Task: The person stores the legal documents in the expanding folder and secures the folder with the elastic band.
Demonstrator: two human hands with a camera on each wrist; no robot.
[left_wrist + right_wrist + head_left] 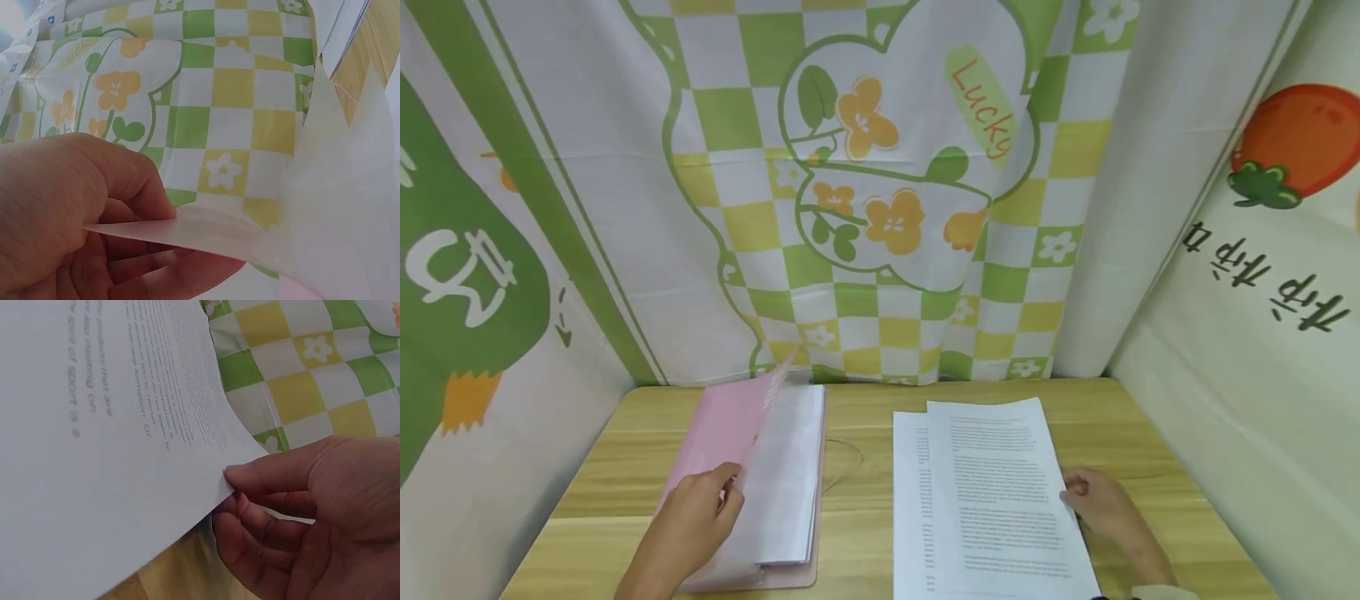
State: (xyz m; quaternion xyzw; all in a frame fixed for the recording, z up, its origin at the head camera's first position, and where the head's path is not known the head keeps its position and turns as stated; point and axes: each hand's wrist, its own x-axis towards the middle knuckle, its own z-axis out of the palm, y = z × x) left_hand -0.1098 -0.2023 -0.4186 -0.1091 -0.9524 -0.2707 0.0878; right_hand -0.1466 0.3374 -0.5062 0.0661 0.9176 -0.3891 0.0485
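On the left of the table lies a pink folder with its cover partly raised. My left hand pinches the cover's edge between thumb and fingers; the left wrist view shows the thin pinkish sheet of the cover in that grip. Inside the folder, white papers show beside the lifted cover. To the right, my right hand pinches the right edge of a printed sheet between thumb and fingers. That sheet partly covers another printed sheet. In the right wrist view the held paper bends slightly.
The wood-grain table carries both the folder and the sheets. A thin elastic cord loops out from the folder's right edge. Behind the table hangs a checkered curtain, with printed cloth walls on both sides.
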